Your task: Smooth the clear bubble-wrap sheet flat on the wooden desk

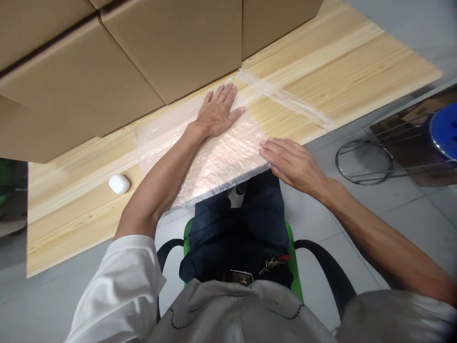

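A clear, crinkled plastic sheet or bag point(228, 157) lies flat on the wooden table, its near edge reaching the table's front edge. My left hand point(217, 112) rests palm down on its upper part, fingers stretched out and thumb apart. At the sheet's right front corner, my right hand point(291, 162) touches the edge with its fingertips, fingers extended and side by side. Whether anything lies under the right fingers is hidden. To the right, a narrow folded strip of clear plastic point(285, 97) runs slantwise across the table.
Large cardboard boxes point(178, 43) stand along the back of the wooden table point(71, 219). A small white rounded case point(119, 184) sits left of my left forearm. A blue-topped stool point(444, 131) with metal legs is on the floor at right. My legs are below the front edge.
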Available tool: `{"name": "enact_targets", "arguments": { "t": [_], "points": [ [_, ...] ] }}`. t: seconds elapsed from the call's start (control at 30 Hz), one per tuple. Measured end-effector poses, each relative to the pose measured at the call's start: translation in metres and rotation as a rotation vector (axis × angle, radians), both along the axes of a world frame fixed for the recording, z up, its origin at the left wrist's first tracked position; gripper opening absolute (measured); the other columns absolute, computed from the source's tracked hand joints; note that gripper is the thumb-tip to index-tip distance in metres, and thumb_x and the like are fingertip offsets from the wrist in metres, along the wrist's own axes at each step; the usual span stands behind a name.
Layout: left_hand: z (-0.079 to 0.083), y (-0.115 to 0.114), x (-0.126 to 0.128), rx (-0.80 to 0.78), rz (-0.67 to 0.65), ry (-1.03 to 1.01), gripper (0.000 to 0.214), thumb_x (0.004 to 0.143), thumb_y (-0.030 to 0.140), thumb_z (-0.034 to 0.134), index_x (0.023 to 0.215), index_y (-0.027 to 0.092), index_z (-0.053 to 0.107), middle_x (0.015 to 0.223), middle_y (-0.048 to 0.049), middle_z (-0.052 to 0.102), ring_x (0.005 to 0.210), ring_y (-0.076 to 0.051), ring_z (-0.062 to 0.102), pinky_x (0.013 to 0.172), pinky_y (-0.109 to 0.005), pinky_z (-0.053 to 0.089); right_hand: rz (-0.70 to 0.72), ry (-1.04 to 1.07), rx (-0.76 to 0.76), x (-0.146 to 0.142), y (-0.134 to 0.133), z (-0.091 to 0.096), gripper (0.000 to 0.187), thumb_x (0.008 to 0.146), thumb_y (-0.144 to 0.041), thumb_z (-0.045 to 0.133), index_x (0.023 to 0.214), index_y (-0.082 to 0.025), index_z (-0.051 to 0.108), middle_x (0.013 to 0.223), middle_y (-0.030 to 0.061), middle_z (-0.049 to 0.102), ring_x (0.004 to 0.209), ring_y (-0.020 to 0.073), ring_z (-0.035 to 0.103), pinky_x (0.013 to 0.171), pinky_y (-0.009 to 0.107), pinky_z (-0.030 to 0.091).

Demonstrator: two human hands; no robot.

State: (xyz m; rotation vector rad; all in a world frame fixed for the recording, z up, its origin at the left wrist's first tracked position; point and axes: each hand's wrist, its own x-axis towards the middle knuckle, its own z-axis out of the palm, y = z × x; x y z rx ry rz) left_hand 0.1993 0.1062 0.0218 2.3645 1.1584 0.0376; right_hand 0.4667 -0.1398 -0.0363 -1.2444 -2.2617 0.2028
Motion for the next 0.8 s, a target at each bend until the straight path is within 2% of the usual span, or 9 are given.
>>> {"name": "enact_targets", "arguments": {
  "t": [0.17, 0.3, 0.4, 0.47, 0.53, 0.63, 0.73, 0.8],
  "points": [
    [0.0, -0.001, -0.001, 0.009, -0.01, -0.031, 0.11, 0.113, 0.099, 0.038, 0.21, 0.048, 0.029, 0.216, 0.0132, 0.036, 0.21, -0.033, 0.0, 0.171, -0.06, -0.008, 0.022, 0.074, -0.008, 0.005, 0.006, 0.003, 0.044, 0.124, -0.025, 0.066, 0.161, -0.033, 0.09, 0.164, 0.0121, 0.092, 0.163, 0.0414, 0.083, 0.137, 0.076, 0.07],
    [0.001, -0.001, -0.003, -0.003, -0.01, 0.008, 0.119, 0.107, 0.107, 0.034, 0.21, 0.048, 0.03, 0.216, 0.0159, 0.035, 0.21, -0.033, -0.003, 0.171, -0.059, -0.01, 0.011, 0.116, -0.013, 0.007, 0.008, -0.001, 0.038, 0.127, -0.032, 0.065, 0.153, -0.036, 0.092, 0.157, 0.0098, 0.094, 0.161, 0.0403, 0.084, 0.134, 0.075, 0.072],
    [0.0, -0.003, -0.001, 0.002, -0.013, 0.071, 0.132, 0.101, 0.115, 0.01, 0.208, 0.041, 0.034, 0.214, 0.0186, 0.039, 0.208, -0.029, -0.018, 0.17, -0.055, -0.015, -0.001, 0.132, -0.01, 0.006, 0.01, -0.005, 0.036, 0.13, -0.035, 0.062, 0.146, -0.037, 0.094, 0.153, 0.0084, 0.096, 0.159, 0.0395, 0.085, 0.134, 0.074, 0.073],
    [-0.003, -0.003, 0.0, 0.028, -0.008, 0.133, 0.14, 0.098, 0.113, -0.008, 0.206, 0.036, 0.037, 0.212, 0.0219, 0.042, 0.203, -0.023, -0.035, 0.167, -0.047, -0.021, 0.001, 0.14, -0.004, 0.006, 0.009, -0.008, 0.037, 0.132, -0.036, 0.058, 0.142, -0.035, 0.094, 0.151, 0.0082, 0.096, 0.159, 0.0384, 0.086, 0.135, 0.072, 0.073],
    [-0.005, -0.004, 0.001, 0.052, 0.001, 0.178, 0.143, 0.096, 0.11, -0.016, 0.206, 0.033, 0.033, 0.212, 0.0239, 0.04, 0.199, -0.019, -0.043, 0.163, -0.041, -0.027, 0.001, 0.148, -0.005, 0.006, 0.009, -0.01, 0.04, 0.134, -0.038, 0.055, 0.14, -0.035, 0.095, 0.149, 0.0082, 0.097, 0.16, 0.0375, 0.086, 0.136, 0.071, 0.074],
    [-0.005, -0.006, 0.002, 0.056, 0.018, 0.169, 0.144, 0.093, 0.112, -0.012, 0.208, 0.034, 0.029, 0.214, 0.024, 0.034, 0.203, -0.022, -0.034, 0.164, -0.043, -0.025, -0.021, 0.163, -0.027, 0.006, 0.007, -0.011, 0.04, 0.135, -0.042, 0.055, 0.14, -0.037, 0.095, 0.146, 0.0068, 0.098, 0.158, 0.0376, 0.087, 0.136, 0.072, 0.074],
    [0.001, -0.009, 0.002, 0.026, 0.036, 0.109, 0.139, 0.093, 0.116, 0.001, 0.209, 0.044, 0.028, 0.214, 0.0246, 0.032, 0.208, -0.026, -0.015, 0.169, -0.048, -0.016, -0.042, 0.186, -0.049, 0.005, 0.004, -0.012, 0.036, 0.134, -0.043, 0.06, 0.14, -0.039, 0.095, 0.148, 0.0065, 0.097, 0.155, 0.0387, 0.089, 0.137, 0.074, 0.074],
    [0.004, -0.01, 0.003, 0.006, 0.041, 0.094, 0.136, 0.094, 0.117, 0.007, 0.209, 0.048, 0.027, 0.214, 0.0252, 0.031, 0.209, -0.027, -0.012, 0.17, -0.051, -0.014, -0.037, 0.199, -0.043, 0.004, 0.003, -0.013, 0.035, 0.134, -0.042, 0.06, 0.138, -0.039, 0.095, 0.151, 0.0068, 0.097, 0.154, 0.0388, 0.089, 0.138, 0.073, 0.073]
  ]
}}
